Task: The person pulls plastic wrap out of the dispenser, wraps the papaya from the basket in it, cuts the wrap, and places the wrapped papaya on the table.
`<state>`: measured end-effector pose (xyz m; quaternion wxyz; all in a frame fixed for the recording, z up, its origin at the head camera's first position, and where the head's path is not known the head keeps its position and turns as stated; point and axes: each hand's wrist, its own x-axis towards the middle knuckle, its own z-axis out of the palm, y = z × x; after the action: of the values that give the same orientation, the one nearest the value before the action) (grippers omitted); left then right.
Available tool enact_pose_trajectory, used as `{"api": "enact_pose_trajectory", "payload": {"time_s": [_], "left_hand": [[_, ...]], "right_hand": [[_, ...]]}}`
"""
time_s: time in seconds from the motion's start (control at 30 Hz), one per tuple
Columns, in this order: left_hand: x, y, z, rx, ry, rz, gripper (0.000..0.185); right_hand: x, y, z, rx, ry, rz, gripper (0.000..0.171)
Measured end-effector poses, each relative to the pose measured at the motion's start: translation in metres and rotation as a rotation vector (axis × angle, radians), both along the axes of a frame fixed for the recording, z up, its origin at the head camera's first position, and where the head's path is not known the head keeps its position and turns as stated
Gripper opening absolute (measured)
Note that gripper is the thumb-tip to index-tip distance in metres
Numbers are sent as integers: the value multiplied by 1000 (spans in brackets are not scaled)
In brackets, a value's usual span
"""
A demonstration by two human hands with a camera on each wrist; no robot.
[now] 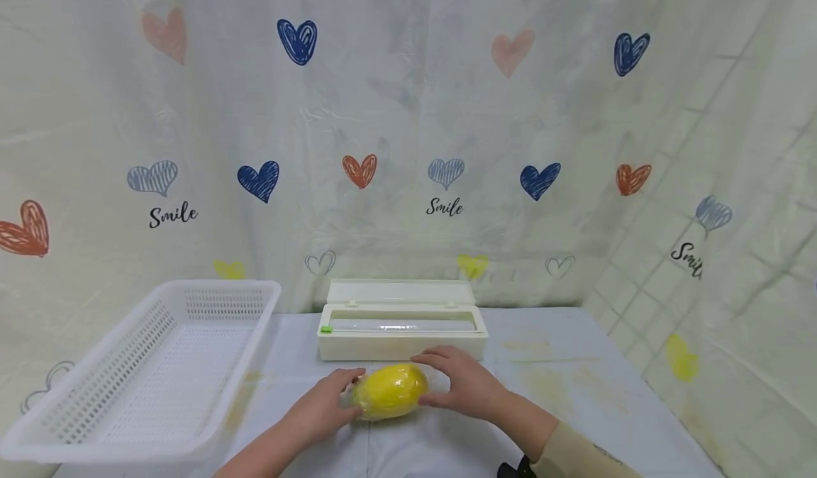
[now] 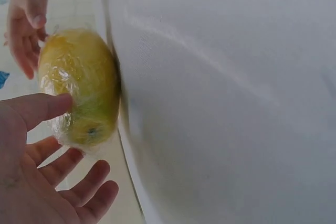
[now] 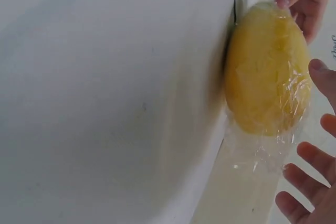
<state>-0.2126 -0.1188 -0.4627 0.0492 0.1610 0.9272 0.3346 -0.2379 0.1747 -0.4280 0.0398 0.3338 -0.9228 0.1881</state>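
Observation:
A yellow oval fruit [image 1: 391, 391] wrapped in clear cling film lies on the white table [image 1: 574, 393], just in front of the film dispenser. My left hand [image 1: 327, 401] rests against its left end and my right hand [image 1: 461, 384] cups its right end. In the left wrist view the left hand [image 2: 58, 177] has its fingers spread, and only the thumb touches the fruit [image 2: 81, 85]. The right wrist view shows the right hand [image 3: 312, 177] also spread, beside the fruit [image 3: 265, 69]. A loose tail of film [image 3: 252, 161] trails from the fruit.
A cream cling film dispenser box [image 1: 402, 325] stands open behind the fruit. A white perforated basket [image 1: 191, 301] sits at the left of the table. A heart-printed curtain [image 1: 408, 145] closes off the back and right side.

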Motion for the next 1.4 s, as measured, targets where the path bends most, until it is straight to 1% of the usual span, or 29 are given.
{"api": "enact_pose_trajectory", "payload": {"time_s": [0.1, 0.23, 0.33, 0.47, 0.57, 0.73, 0.87, 0.97, 1.13, 1.27, 1.4], "left_hand": [[-1, -2, 1, 17, 15, -2, 62], [-2, -3, 2, 10, 23, -8, 55], [-6, -3, 0, -3, 3, -19, 54], [-10, -2, -4, -5, -48, -32, 56], [-13, 0, -4, -7, -84, -34, 57], [-15, 0, -1, -7, -105, -40, 53], [-16, 0, 2, 1, -132, -46, 55], [-18, 2, 4, 4, -147, -58, 58], [-20, 4, 10, 7, -150, -82, 51], [-22, 8, 15, 20, -142, -122, 46], [-22, 13, 16, 37, -170, -152, 48]], "right_hand": [[-7, -2, -1, 51, 31, 33, 66], [-17, -4, -3, 91, -32, 60, 71], [-23, -5, -7, 109, -85, 91, 72], [-27, -5, -13, 105, -94, 131, 70], [-27, -5, -14, 92, -95, 131, 70], [-26, -6, -13, 81, -100, 110, 70], [-23, -8, -12, 78, -87, 99, 70], [-17, -6, -10, 69, -75, 82, 71], [-4, -3, -7, 65, -48, 32, 72], [7, -3, -8, 63, -36, -10, 73], [17, -1, -12, 104, -44, -61, 76]]}}
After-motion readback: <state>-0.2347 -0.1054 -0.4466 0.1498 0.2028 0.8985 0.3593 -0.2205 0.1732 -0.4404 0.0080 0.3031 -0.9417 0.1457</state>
